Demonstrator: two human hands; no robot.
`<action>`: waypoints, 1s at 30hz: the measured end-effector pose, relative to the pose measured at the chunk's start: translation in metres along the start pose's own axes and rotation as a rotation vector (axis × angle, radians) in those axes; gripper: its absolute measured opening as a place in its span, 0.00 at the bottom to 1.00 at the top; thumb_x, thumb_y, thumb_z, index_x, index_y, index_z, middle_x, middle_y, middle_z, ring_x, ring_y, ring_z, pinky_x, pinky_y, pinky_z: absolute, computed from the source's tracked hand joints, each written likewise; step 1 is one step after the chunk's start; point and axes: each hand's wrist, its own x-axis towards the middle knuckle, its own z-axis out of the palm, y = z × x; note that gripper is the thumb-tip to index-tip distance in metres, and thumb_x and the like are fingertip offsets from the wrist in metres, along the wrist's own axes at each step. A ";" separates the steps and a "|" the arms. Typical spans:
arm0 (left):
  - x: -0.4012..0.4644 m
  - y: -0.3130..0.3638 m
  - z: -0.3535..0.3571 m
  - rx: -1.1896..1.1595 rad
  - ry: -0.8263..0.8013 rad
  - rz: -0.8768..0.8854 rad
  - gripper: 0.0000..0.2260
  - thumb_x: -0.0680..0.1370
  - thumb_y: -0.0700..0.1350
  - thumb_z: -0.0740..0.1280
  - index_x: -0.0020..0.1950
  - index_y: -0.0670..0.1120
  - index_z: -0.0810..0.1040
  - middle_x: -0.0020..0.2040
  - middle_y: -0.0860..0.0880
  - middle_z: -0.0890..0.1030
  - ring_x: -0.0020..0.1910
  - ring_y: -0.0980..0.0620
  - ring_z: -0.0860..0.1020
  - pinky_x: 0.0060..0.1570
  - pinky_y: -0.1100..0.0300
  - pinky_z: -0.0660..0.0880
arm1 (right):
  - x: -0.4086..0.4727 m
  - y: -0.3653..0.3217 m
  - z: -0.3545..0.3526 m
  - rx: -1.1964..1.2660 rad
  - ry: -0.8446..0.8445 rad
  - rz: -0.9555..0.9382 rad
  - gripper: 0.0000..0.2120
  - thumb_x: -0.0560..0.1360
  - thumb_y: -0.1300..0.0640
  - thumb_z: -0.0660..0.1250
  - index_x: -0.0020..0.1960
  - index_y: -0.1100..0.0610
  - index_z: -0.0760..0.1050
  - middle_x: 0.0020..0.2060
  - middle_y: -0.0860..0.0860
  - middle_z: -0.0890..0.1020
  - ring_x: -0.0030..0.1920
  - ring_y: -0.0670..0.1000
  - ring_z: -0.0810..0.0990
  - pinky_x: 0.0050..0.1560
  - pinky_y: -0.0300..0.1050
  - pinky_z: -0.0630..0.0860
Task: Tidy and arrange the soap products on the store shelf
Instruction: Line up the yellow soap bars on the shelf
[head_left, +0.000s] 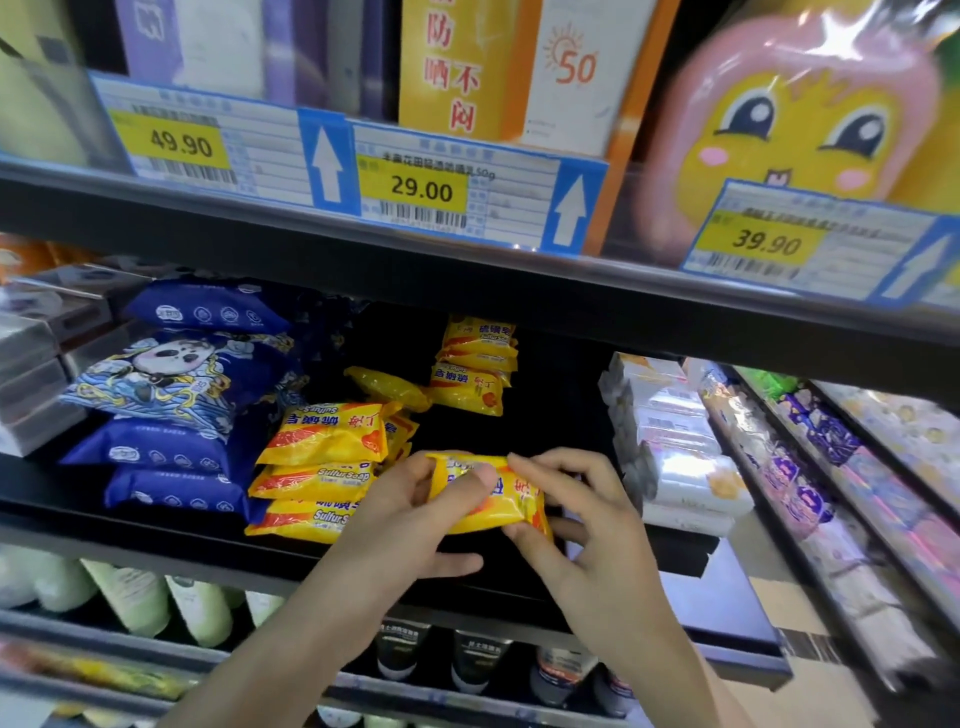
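Observation:
Both hands hold one yellow sulfur soap pack (498, 506) above the front of the black shelf (675, 556). My left hand (415, 514) grips its left end with the thumb on top. My right hand (582, 525) pinches its right end from above and below. A stack of three yellow soap packs (322, 467) lies just left of my hands. Behind it lies one loose yellow pack (387, 387), and two more stacked packs (475, 366) sit deeper on the shelf.
Blue wipe packs (176, 389) are piled at the left. White wrapped soap bars (670, 441) are stacked at the right. Price tags (415, 189) line the shelf above. Bottles and tubes (156, 597) stand on the shelf below.

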 end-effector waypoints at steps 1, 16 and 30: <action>0.001 -0.001 0.000 0.024 -0.011 0.013 0.08 0.70 0.59 0.76 0.48 0.66 0.85 0.50 0.59 0.87 0.52 0.61 0.85 0.44 0.55 0.85 | -0.003 -0.002 -0.001 0.006 0.000 0.004 0.27 0.75 0.64 0.77 0.68 0.41 0.80 0.62 0.41 0.73 0.66 0.48 0.76 0.55 0.37 0.80; 0.000 0.000 0.001 0.142 -0.017 0.150 0.11 0.72 0.50 0.76 0.53 0.60 0.84 0.45 0.58 0.86 0.46 0.58 0.86 0.42 0.60 0.84 | -0.002 -0.031 -0.024 0.491 -0.092 0.616 0.18 0.71 0.40 0.74 0.59 0.44 0.82 0.50 0.46 0.85 0.33 0.53 0.78 0.27 0.44 0.71; -0.001 -0.002 -0.008 0.403 -0.047 0.324 0.12 0.77 0.51 0.76 0.60 0.61 0.83 0.46 0.57 0.83 0.37 0.63 0.75 0.39 0.70 0.74 | 0.017 -0.040 -0.004 0.646 -0.038 0.669 0.13 0.69 0.45 0.77 0.49 0.51 0.86 0.44 0.58 0.87 0.43 0.57 0.88 0.43 0.46 0.84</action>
